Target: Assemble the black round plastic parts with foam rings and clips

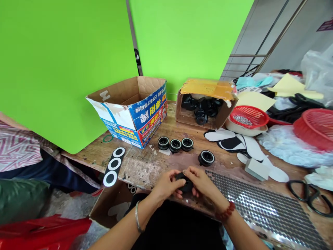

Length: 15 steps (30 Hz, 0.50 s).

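here, holding a black, rounded, plastic-looking piece (186, 187) between both hands, close by the middle of the near edge of the bench (142, 166). gripping it from one side with the left hand (165, 183), thumb over the top, and from the other with the right hand (199, 177), fingers bent around; both closed on the one piece, so equally near to each. showing no clear long axis; too covered by fingers to tell the underside.

lying past the right hand, toward the far edge: a lone black, squat, cylindrical part with a pale ring on top (206, 158). farther off and more to the left, in a close row: three matching black cylinders with pale rings (175, 146), just short of a blue-and-white printed cardboard box (153, 114). near the far edge, open toward the hands: a brown cardboard box with yellowish tape (209, 88), holding glossy, rounded black pieces (201, 116).

stretching along the near edge toward the right corner: a shiny, silvery sheet with a dense, regular pattern (252, 205). across the near edge toward the left corner: a flat black strip with three white rings (114, 165). toward the right edge: flat white sole-shaped pieces (252, 147), a pale grey block (257, 169) and black-handled scissors (309, 197). underneath, worn, speckled wood.
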{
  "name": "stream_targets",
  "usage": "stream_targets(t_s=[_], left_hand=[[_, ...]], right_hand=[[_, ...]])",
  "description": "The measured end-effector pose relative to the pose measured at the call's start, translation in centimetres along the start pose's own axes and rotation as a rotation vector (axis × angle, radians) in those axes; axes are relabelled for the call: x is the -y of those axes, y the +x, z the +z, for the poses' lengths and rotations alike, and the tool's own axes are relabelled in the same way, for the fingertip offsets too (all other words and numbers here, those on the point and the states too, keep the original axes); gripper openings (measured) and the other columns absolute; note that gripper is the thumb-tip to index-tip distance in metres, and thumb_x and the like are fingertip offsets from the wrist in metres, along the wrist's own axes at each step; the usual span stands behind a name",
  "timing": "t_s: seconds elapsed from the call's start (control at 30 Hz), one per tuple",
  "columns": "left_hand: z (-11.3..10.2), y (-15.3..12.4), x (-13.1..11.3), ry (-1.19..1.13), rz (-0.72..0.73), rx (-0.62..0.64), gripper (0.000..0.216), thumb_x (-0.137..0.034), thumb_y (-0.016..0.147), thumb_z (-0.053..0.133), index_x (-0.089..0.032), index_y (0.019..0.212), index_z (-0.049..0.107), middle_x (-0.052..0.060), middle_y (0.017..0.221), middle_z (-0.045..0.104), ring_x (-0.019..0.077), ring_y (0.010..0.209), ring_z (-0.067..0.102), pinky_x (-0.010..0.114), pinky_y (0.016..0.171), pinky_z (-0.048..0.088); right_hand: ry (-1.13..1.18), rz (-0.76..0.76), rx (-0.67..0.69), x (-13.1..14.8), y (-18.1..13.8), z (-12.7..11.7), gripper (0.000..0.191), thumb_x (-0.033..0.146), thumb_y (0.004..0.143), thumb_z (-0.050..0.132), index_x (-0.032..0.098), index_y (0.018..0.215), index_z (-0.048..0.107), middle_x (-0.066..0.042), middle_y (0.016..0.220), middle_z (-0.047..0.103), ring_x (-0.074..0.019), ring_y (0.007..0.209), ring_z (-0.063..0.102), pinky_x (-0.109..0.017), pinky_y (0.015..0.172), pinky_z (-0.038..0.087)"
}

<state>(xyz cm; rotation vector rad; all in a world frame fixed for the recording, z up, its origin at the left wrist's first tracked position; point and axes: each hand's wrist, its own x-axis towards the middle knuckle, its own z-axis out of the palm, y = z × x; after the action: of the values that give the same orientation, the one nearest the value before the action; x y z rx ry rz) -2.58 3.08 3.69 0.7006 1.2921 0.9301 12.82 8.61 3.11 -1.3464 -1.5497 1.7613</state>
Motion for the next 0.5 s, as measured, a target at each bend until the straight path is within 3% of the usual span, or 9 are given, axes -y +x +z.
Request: stream_targets(t_s=[0.13, 0.33, 0.43, 0.5], left_hand=[[0.4, -1.4, 1.1, -0.085, 0.045, -0.009, 0.062, -0.045, 0.06, 0.084, -0.017, 0.11, 0.059, -0.009, 0.068, 0.052, 0.0135, 0.054, 0.066, 0.029, 0.056, 0.059], [1.2, -0.8, 1.0, 0.065, 0.084, -0.068, 0.041, -0.045, 0.068, 0.074, -0.019, 0.095, 0.056, -0.008, 0.065, 0.049, 0.0139, 0.045, 0.06, 0.03, 0.047, 0.054], [-0.2, -0.9, -3.3, 0.177, 0.236, -0.111, 0.033, -0.04, 0.07, 0.071, -0.02, 0.093, 0.059, -0.009, 0.063, 0.045, 0.0133, 0.046, 0.059, 0.028, 0.047, 0.051], [-2.2, -1.8, -8.7, 0.396, 0.555, -0.219, 0.027, -0.038, 0.078, 0.063, -0.019, 0.097, 0.062, -0.005, 0.066, 0.052, 0.0141, 0.052, 0.06, 0.028, 0.053, 0.05]], right_hand=[[0.262, 0.04, 0.099, -0.9, -2.0, -0.3, 0.054, 0.062, 0.068, 0.076, 0.021, 0.093, 0.051, 0.007, 0.062, 0.062, -0.0108, 0.044, 0.06, -0.023, 0.045, 0.053], [0.309, -0.005, -0.056, -1.9, -2.4, 1.2, 0.066, 0.069, 0.059, 0.079, 0.023, 0.093, 0.047, 0.01, 0.058, 0.058, -0.012, 0.04, 0.056, -0.025, 0.041, 0.051], [0.296, -0.072, -0.115, -2.1, -3.7, 1.4, 0.062, 0.072, 0.066, 0.074, 0.022, 0.094, 0.048, 0.008, 0.056, 0.057, -0.0125, 0.045, 0.057, -0.024, 0.045, 0.049], [0.275, -0.122, -0.134, -2.1, -5.2, 0.8, 0.056, 0.07, 0.071, 0.071, 0.022, 0.091, 0.052, 0.006, 0.059, 0.058, -0.0127, 0.05, 0.057, -0.023, 0.048, 0.049]])
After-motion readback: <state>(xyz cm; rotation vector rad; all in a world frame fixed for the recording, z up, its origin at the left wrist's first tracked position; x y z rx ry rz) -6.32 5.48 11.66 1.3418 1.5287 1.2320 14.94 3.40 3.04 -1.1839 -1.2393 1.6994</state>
